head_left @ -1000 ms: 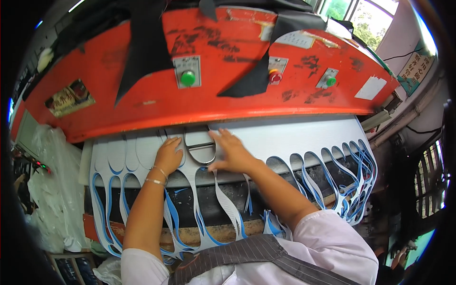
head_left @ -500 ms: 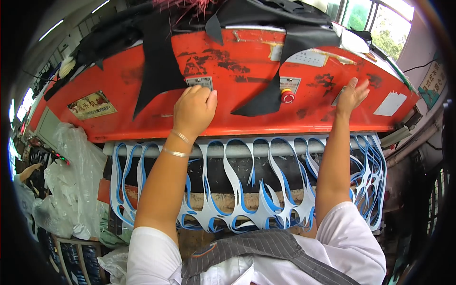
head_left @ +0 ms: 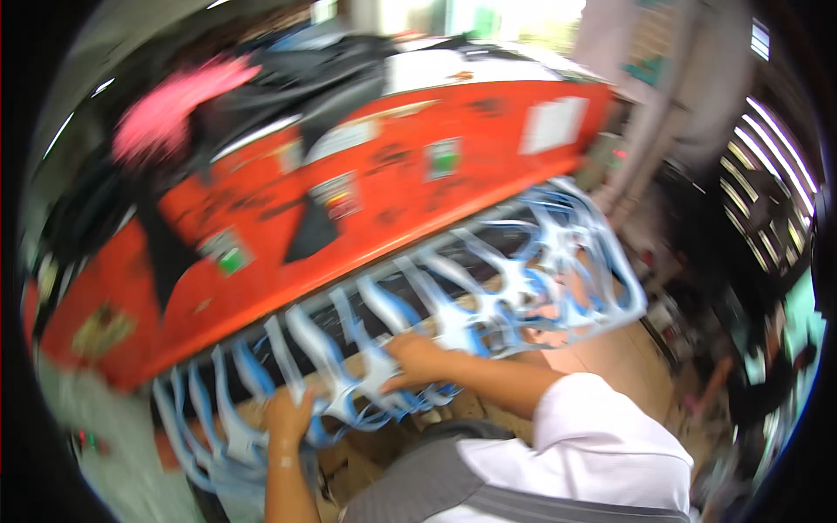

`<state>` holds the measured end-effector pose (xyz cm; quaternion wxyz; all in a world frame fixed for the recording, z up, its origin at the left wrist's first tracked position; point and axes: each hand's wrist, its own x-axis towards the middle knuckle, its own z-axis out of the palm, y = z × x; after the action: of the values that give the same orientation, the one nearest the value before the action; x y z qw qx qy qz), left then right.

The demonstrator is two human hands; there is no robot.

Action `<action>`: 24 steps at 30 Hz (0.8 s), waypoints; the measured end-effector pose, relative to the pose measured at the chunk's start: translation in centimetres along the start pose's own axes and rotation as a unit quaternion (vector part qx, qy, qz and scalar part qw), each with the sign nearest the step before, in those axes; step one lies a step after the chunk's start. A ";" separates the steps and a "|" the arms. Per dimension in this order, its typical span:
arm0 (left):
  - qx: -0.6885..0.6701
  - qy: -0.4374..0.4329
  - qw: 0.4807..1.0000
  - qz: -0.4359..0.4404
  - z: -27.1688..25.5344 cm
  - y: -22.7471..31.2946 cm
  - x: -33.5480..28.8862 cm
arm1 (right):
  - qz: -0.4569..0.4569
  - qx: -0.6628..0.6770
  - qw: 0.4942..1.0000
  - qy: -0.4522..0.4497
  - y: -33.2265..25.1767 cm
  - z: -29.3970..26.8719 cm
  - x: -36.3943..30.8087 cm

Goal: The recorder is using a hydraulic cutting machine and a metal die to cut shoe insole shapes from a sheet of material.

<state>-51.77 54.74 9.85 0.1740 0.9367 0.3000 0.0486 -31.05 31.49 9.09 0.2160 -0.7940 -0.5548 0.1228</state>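
Note:
A white and blue sheet (head_left: 458,327), cut through with many large openings so that a web of strips remains, hangs over the near edge of the red machine's bed. My left hand (head_left: 289,417) is closed on the lower edge of this web, its thumb up. To its right, my right hand (head_left: 417,359) grips another part of the sheet, thumb and fingers around a strip. Motion blur softens both hands, and the fingertips behind the strips are hidden.
Above the sheet runs a red machine beam (head_left: 392,187) with a green button (head_left: 230,260), another green button (head_left: 445,160) and a red stop button (head_left: 341,204). Black offcuts (head_left: 314,234) and pink strands (head_left: 170,109) drape over it. Clear plastic (head_left: 113,444) lies at left; a person (head_left: 758,383) is at far right.
Both hands have come down from the front of the red beam onto the cut sheet. My view has turned to the right and tilted.

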 end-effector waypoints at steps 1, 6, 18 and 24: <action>-0.015 0.063 0.998 -0.002 2.1 -1.5 -1.1 | 0.000 0.020 1.000 0.006 -0.3 0.2 -0.1; 0.033 0.138 0.990 0.021 3.2 2.6 -3.3 | 0.037 -0.009 0.999 0.022 -0.3 -1.5 -3.1; 0.005 -0.179 0.984 0.019 -4.0 -0.1 7.4 | 0.098 0.038 0.980 -0.168 0.0 -5.3 6.1; -0.156 0.030 0.986 0.049 -3.7 -10.6 20.5 | 0.016 0.015 0.998 -0.052 -1.1 -4.1 23.7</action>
<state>-41.57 75.71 9.29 0.3063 0.9096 0.2479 0.1318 -21.79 53.11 14.29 0.1965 -0.7919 -0.5507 0.1761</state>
